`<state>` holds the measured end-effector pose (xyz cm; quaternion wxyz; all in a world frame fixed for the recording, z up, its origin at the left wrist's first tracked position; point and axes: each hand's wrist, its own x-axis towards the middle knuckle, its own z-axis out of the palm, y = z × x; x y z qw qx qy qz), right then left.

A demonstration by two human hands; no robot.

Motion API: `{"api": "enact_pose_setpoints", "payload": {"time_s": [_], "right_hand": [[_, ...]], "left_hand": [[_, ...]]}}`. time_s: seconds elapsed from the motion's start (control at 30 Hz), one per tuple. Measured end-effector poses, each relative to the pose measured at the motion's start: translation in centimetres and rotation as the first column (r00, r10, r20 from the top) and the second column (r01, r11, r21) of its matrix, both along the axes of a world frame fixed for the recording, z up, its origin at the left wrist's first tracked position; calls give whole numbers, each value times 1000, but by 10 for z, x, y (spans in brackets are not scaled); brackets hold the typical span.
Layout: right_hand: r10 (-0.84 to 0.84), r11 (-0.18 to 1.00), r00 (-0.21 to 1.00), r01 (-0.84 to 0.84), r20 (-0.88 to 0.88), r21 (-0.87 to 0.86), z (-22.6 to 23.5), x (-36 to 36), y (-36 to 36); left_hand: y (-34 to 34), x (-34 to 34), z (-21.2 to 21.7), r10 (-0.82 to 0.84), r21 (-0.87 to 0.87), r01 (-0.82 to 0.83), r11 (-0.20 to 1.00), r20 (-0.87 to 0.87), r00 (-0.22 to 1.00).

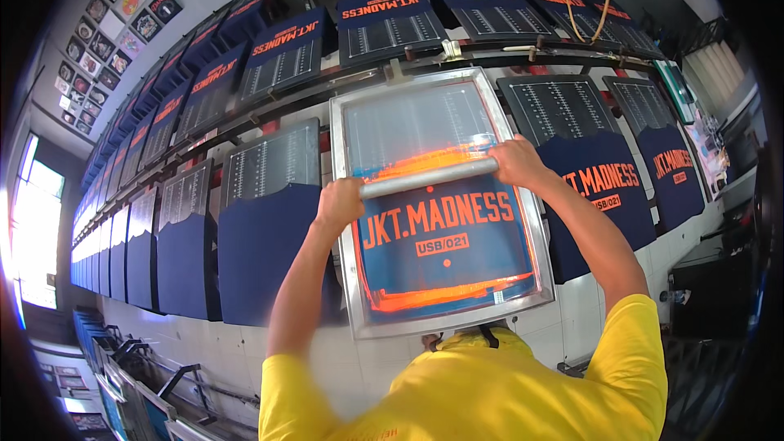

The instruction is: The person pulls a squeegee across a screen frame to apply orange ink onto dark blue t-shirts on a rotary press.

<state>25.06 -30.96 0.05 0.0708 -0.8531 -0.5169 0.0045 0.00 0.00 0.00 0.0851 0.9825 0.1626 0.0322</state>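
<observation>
Gripping the squeegee (429, 178) at both ends, left hand (340, 202) and right hand (516, 162) closed around it, mid-screen (441, 204). Orange ink (445, 294) pooled near; unprinted navy shirts (265, 245) left, printed shirt (600, 188) right on the long desk (343, 359).

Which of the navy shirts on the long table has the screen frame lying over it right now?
The shirt straight ahead, under the metal-framed screen; its neighbours lie uncovered.
</observation>
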Motion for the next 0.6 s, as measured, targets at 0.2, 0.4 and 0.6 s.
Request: {"api": "enact_pose_setpoints", "payload": {"time_s": [0.2, 0.4, 0.6], "right_hand": [[26, 993, 1000, -26, 1, 112, 17, -51, -41], [66, 984, 997, -72, 43, 162, -7, -122, -100], [68, 970, 998, -65, -7, 236, -36, -193, -154]], "left_hand": [[-41, -48, 7, 10, -64, -3, 998, 112, 994], [-96, -128, 2, -46, -42, 53, 998, 172, 984], [-154, -194, -24, 28, -168, -1, 986, 158, 987]]}}
